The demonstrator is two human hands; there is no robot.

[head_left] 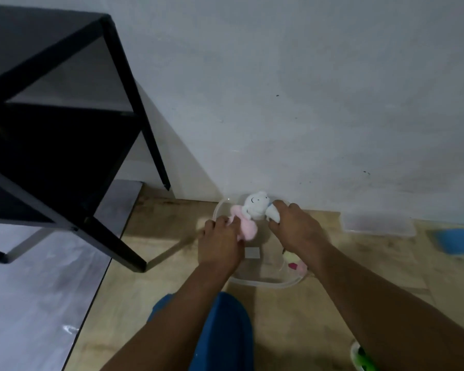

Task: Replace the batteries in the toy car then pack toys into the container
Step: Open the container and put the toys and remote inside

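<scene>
A clear plastic container (263, 282) stands on the wooden floor against the wall. Over its far end is a white and pink plush toy (255, 207). My left hand (221, 246) grips the toy's pink part, and my right hand (295, 226) grips its white end with a blue bit. Another small plush, cream and pink (292, 261), lies inside the container under my right wrist. A green and white toy (362, 357) shows partly at the bottom right edge. No batteries are in view.
A black metal-frame table (65, 116) stands at the left, one leg close to the container. A clear lid (378, 223) lies by the wall at the right, a blue object (456, 239) beyond it. My knee in blue cloth (225, 330) is below the container.
</scene>
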